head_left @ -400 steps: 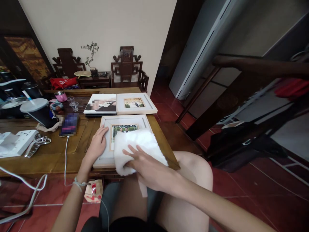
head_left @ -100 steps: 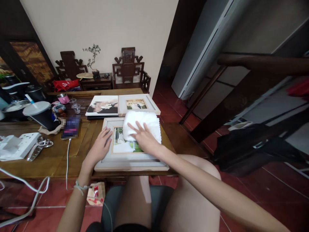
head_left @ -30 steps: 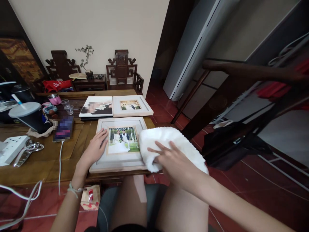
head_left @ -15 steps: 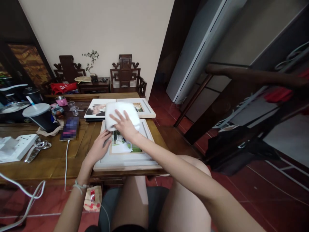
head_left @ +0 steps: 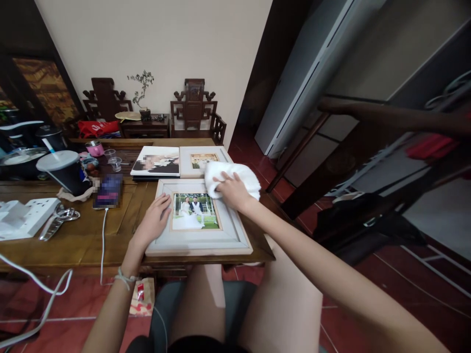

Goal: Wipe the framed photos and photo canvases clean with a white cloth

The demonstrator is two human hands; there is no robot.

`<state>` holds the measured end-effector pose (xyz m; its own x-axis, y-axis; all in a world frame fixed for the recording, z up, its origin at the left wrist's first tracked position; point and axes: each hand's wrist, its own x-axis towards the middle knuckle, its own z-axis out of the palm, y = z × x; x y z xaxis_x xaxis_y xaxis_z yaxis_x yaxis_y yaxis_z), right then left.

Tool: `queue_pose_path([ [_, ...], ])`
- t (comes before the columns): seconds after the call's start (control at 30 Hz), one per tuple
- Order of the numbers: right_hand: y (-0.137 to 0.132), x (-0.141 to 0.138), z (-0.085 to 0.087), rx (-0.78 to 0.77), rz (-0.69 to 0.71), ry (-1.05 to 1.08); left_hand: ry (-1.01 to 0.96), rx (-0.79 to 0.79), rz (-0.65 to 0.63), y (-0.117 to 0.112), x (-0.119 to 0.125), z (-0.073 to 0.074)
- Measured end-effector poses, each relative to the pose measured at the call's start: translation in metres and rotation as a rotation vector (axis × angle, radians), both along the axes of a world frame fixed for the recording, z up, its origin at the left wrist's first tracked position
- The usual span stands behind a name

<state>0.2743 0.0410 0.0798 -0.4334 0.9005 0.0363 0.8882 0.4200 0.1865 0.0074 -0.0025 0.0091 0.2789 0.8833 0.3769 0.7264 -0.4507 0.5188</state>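
- My left hand (head_left: 156, 218) lies palm down on the left border of the pale wooden picture frame (head_left: 198, 243); its grip is open, fingers spread flat and closed around nothing
- My right hand (head_left: 232, 192) rests palm down on the fluffy white cloth (head_left: 235, 174); its grip is open too, fingers lightly bent and pressing on the cloth rather than wrapped around it
- The cloth sits bunched at the far right corner of that frame, covering the corner and reaching over the near right corner of the smaller pale frame (head_left: 185, 165) behind it
- The large frame lies flat at the near edge of the brown wooden table (head_left: 73, 238), just in front of my knees, with its colour photograph of two people (head_left: 195, 211) face up and uncovered
- Left of the smaller frame and touching it lies a flat unframed photo print (head_left: 156, 162)
- Further left on the table lies a dark smartphone (head_left: 107, 190), and a white cable (head_left: 102, 235) runs from it over the near table edge
- Beyond the phone a black cup with a white lid and a straw (head_left: 62, 169) stands tilted, and a white power strip (head_left: 27, 215) lies near the left edge of the view
- Two dark carved wooden chairs (head_left: 193, 110) stand against the far wall
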Motion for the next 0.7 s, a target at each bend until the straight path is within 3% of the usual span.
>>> queue_pose_path([
  [0.1,-0.029,0.014,-0.004,-0.011,0.021,-0.012,0.015,0.004,0.023,0.000,0.001,0.001],
  [0.2,-0.076,0.019,-0.001,-0.096,0.083,0.020,0.026,0.010,0.030,0.001,0.001,0.001],
  [0.3,-0.120,0.028,0.018,-0.263,0.194,0.118,0.033,0.008,0.026,0.000,0.001,0.001],
  [0.4,-0.138,0.042,0.046,-0.433,0.229,0.221,0.028,0.002,0.025,-0.001,0.001,0.002],
  [0.47,-0.129,0.048,0.062,-0.404,0.155,0.260,0.032,0.003,0.029,-0.002,0.000,0.003],
  [0.57,-0.091,0.044,0.070,-0.107,0.032,0.265,0.049,-0.001,0.054,-0.003,0.000,0.004],
  [0.63,-0.059,0.032,0.062,0.097,0.034,0.213,0.055,-0.010,0.080,-0.004,0.000,0.004],
  [0.7,-0.031,0.017,0.045,0.180,0.085,0.126,0.052,-0.015,0.104,-0.004,0.000,0.004],
])
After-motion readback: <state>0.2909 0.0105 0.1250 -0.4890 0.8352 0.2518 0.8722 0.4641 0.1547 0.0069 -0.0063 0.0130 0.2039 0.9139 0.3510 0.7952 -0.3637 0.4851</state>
